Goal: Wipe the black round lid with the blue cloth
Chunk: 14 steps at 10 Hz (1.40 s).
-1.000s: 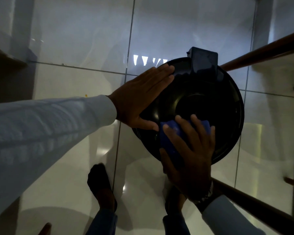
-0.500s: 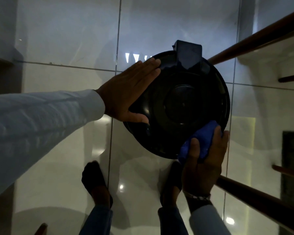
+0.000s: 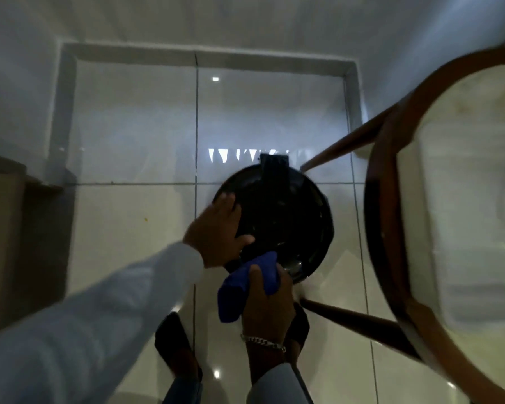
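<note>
Now the right hand (image 3: pixel 267 298), closed round the cloth (image 3: pixel 245 285), sits at the lid's (image 3: pixel 292 217) near edge; the left hand (image 3: pixel 219 231) lies flat, seemingly steadying its left side.

no readable text, no labels, no brand marks, no numbers, picture dim and blurred

One black round lid (image 3: pixel 286 223), centre of frame. One blue cloth (image 3: pixel 245 287), just below it. Two hands: left hand (image 3: pixel 219 231) centre-left, right hand (image 3: pixel 267 304) lower centre. One bracelet (image 3: pixel 263 342). Two feet (image 3: pixel 175 345) along the bottom edge. One round wooden table (image 3: pixel 391 199) at right, two of its legs (image 3: pixel 341 147) showing.
</note>
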Each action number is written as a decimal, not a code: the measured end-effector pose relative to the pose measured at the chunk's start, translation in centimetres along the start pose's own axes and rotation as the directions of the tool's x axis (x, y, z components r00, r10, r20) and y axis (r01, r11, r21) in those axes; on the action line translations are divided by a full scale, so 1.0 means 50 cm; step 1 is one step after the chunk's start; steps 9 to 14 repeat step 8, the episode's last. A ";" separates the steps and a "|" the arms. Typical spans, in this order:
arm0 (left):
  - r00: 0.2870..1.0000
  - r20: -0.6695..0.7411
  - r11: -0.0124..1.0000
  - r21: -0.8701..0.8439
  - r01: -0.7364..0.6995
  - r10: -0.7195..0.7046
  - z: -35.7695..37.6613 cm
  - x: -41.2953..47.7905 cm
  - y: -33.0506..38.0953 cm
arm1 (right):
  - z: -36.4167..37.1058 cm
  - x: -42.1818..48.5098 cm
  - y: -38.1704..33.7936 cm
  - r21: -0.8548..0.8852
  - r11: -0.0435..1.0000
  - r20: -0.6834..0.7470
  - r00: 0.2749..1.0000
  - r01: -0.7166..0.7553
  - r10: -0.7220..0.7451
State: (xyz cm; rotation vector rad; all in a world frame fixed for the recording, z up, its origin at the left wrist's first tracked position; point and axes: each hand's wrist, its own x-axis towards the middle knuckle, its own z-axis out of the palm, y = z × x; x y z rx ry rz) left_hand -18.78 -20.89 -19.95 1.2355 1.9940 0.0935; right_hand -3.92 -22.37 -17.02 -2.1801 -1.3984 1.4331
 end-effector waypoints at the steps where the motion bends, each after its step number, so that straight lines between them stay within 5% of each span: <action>1: 0.961 0.163 0.697 -0.662 0.275 -0.224 -0.088 -0.092 0.138 | -0.093 -0.055 -0.097 -0.004 0.973 0.028 0.973 0.231 -0.230; 2: 0.977 0.189 0.458 -0.863 0.212 -0.097 -0.177 -0.174 0.242 | -0.216 -0.111 -0.175 0.069 0.896 0.099 0.891 0.438 -0.443; 3: 0.990 0.087 0.320 -0.940 0.118 -0.111 -0.229 -0.213 0.344 | -0.358 -0.116 -0.226 0.168 0.834 -0.062 0.850 0.526 -0.524; 4: 0.993 0.089 0.124 -0.987 0.098 -0.076 -0.239 -0.207 0.466 | -0.486 -0.045 -0.260 0.292 0.913 -0.047 0.958 0.285 -0.284; 5: 0.994 0.076 0.156 -0.984 0.087 -0.072 -0.213 -0.170 0.572 | -0.567 0.044 -0.281 0.342 0.927 0.084 0.978 0.152 -0.192; 6: 0.974 -0.064 0.499 -0.865 0.055 -0.218 -0.165 -0.119 0.646 | -0.597 0.124 -0.279 0.087 0.970 -0.013 0.973 0.229 -0.229; 7: 0.971 -0.090 0.666 -0.741 0.084 -0.223 -0.138 -0.117 0.673 | -0.587 0.181 -0.266 -0.229 0.940 0.136 0.964 0.254 -0.227; 8: 0.974 -0.145 0.747 -0.664 0.036 -0.176 -0.139 -0.140 0.665 | -0.597 0.191 -0.254 -0.323 0.891 0.236 0.939 0.320 -0.251; 14: 0.974 -0.145 0.747 -0.664 0.036 -0.176 -0.139 -0.140 0.665 | -0.597 0.191 -0.254 -0.323 0.891 0.236 0.939 0.320 -0.251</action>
